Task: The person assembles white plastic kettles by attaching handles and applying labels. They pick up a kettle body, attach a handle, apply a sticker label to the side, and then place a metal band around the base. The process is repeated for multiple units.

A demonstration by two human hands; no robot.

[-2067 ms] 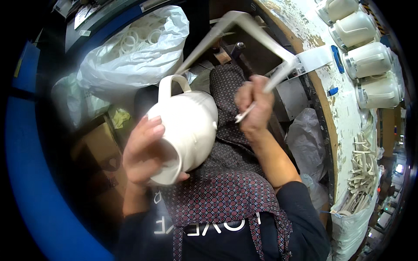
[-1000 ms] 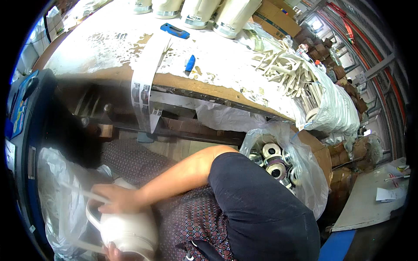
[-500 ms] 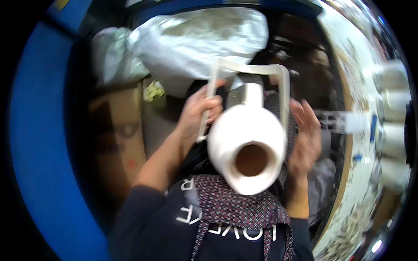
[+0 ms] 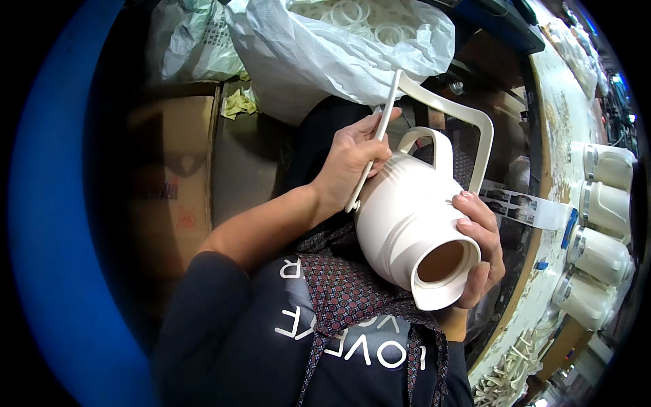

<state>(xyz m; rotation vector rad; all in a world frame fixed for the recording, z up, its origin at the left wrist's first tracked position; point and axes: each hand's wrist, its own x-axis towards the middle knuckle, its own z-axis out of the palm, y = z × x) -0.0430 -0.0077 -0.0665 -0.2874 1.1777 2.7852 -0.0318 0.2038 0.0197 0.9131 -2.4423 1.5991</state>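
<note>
A cream-white jug (image 4: 393, 210) lies tilted above my lap, its round mouth and spout pointing toward me and to the right. A fixed loop handle (image 4: 442, 152) stands on its far side. My left hand (image 4: 347, 163) pinches one arm of a large angular white carrying handle (image 4: 447, 107), whose lower end meets the jug's left side. The other arm of that handle runs down behind the jug on the right, where its end is hidden. My right hand (image 4: 485, 237) is wrapped round the jug's right side near the mouth, fingers on top and thumb by the rim.
Beyond the jug stands a white sack (image 4: 291, 61) of translucent rings. A cardboard box (image 4: 176, 190) is at the left, beside a blue panel (image 4: 51, 203). Along the right, a worn bench (image 4: 549, 115) carries several white jugs (image 4: 600, 254), a label strip (image 4: 519, 205) and small white parts (image 4: 508, 373).
The jug has turned, so its mouth now points further right. My right hand, open beside it before, has closed on its side. My left hand keeps hold of the carrying handle.
</note>
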